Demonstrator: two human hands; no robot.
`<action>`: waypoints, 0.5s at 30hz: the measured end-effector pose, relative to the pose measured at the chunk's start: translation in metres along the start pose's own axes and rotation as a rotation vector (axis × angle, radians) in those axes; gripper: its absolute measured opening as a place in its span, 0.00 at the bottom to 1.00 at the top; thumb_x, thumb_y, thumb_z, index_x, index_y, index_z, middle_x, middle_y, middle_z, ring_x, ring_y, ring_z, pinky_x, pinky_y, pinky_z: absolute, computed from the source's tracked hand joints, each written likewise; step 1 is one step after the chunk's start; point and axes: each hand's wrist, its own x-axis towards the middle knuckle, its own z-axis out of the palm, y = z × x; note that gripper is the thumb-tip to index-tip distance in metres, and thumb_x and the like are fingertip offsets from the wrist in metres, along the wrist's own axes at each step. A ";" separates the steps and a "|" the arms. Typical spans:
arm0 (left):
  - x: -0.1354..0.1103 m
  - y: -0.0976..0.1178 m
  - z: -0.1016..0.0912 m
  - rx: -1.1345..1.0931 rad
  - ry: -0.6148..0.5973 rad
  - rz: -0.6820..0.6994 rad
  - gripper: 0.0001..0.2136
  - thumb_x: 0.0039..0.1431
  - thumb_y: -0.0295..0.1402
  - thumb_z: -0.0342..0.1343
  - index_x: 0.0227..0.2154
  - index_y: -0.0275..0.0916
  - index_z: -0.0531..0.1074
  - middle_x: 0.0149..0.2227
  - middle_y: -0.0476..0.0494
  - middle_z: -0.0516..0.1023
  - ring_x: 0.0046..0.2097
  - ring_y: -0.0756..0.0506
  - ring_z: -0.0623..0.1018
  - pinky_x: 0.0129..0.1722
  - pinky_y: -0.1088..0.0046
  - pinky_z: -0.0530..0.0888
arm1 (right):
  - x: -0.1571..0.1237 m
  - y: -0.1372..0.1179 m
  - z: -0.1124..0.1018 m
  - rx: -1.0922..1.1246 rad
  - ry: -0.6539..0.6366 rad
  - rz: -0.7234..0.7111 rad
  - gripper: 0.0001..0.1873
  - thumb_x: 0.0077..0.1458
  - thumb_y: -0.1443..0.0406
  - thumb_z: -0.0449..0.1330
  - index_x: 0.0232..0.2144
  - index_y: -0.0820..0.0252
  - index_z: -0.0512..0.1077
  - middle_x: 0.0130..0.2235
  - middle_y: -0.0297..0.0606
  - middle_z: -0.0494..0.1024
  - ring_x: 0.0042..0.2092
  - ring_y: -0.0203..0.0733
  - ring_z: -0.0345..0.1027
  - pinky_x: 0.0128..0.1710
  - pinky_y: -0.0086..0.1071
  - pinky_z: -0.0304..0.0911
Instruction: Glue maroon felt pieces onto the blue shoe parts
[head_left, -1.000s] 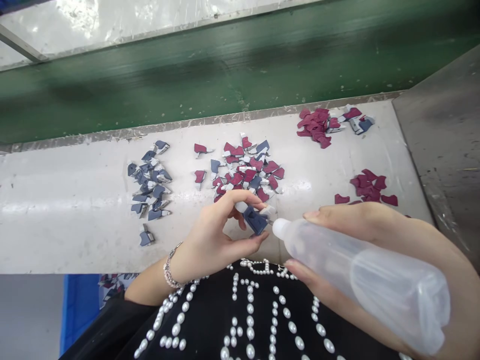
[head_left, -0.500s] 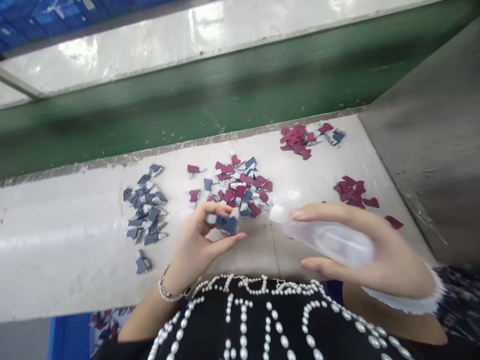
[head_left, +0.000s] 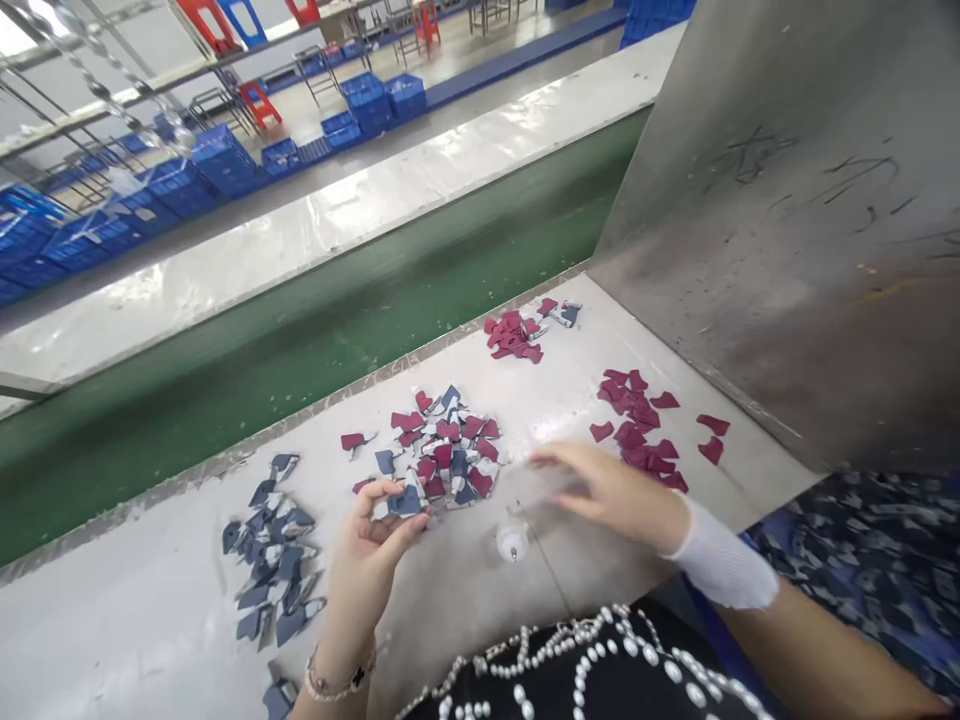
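My left hand [head_left: 375,535] pinches a small grey-blue plastic piece with a light-coloured part [head_left: 406,500] between thumb and fingers. My right hand [head_left: 619,495] is closed around a translucent squeeze bottle, whose body is blurred; its round white cap with a small nozzle [head_left: 513,541] points toward me. The bottle is apart from the piece. Just beyond my left hand lies a mixed heap of maroon and grey-blue pieces [head_left: 446,430]. To its left a group of grey-blue pieces [head_left: 270,560] is spread out.
Flat maroon pieces [head_left: 641,425] lie right of my right hand, and another maroon pile [head_left: 514,335] sits farther back. A metal panel [head_left: 772,220] bounds the table's right side. A green belt [head_left: 300,345] runs behind. Blue crates [head_left: 367,95] stand in the background.
The view has turned up and to the right. My right hand has swung the bottle so its cap now faces me. The left hand still holds the grey-blue piece.
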 end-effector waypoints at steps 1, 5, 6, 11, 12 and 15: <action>0.000 0.000 0.002 0.000 -0.002 0.017 0.22 0.46 0.34 0.73 0.41 0.40 0.68 0.36 0.47 0.81 0.36 0.48 0.83 0.35 0.79 0.77 | -0.002 0.009 -0.012 -0.082 0.072 0.057 0.20 0.58 0.71 0.56 0.53 0.60 0.69 0.55 0.51 0.76 0.58 0.57 0.68 0.60 0.56 0.61; -0.001 0.002 0.013 -0.028 0.007 0.048 0.21 0.45 0.35 0.73 0.39 0.40 0.69 0.36 0.50 0.79 0.31 0.51 0.79 0.31 0.81 0.74 | -0.001 0.038 -0.041 -0.331 0.155 0.207 0.12 0.60 0.72 0.57 0.47 0.64 0.72 0.50 0.51 0.76 0.56 0.56 0.67 0.58 0.58 0.60; -0.001 0.003 0.015 -0.028 0.010 0.046 0.21 0.46 0.36 0.73 0.40 0.40 0.69 0.35 0.50 0.78 0.31 0.51 0.79 0.30 0.81 0.74 | 0.002 0.042 -0.043 -0.371 0.137 0.226 0.10 0.62 0.70 0.59 0.46 0.63 0.73 0.49 0.46 0.77 0.54 0.53 0.69 0.56 0.55 0.63; -0.003 0.013 0.022 0.025 -0.037 0.035 0.21 0.46 0.37 0.72 0.39 0.41 0.69 0.36 0.50 0.77 0.29 0.52 0.76 0.29 0.79 0.73 | 0.020 0.051 -0.046 -0.486 0.006 0.282 0.12 0.65 0.61 0.60 0.47 0.60 0.73 0.49 0.41 0.77 0.48 0.45 0.73 0.48 0.46 0.71; -0.004 0.014 0.023 0.029 -0.028 0.044 0.20 0.46 0.37 0.72 0.39 0.41 0.69 0.37 0.50 0.77 0.29 0.53 0.76 0.29 0.79 0.73 | 0.023 0.052 -0.047 -0.497 -0.020 0.293 0.12 0.65 0.60 0.60 0.48 0.60 0.73 0.49 0.41 0.77 0.47 0.45 0.74 0.48 0.45 0.71; -0.006 0.015 0.026 0.019 0.009 0.084 0.18 0.47 0.37 0.71 0.37 0.41 0.70 0.36 0.51 0.75 0.29 0.53 0.75 0.30 0.78 0.74 | 0.030 0.054 -0.056 -0.517 -0.110 0.323 0.12 0.65 0.60 0.60 0.48 0.60 0.73 0.49 0.41 0.77 0.45 0.43 0.74 0.46 0.44 0.72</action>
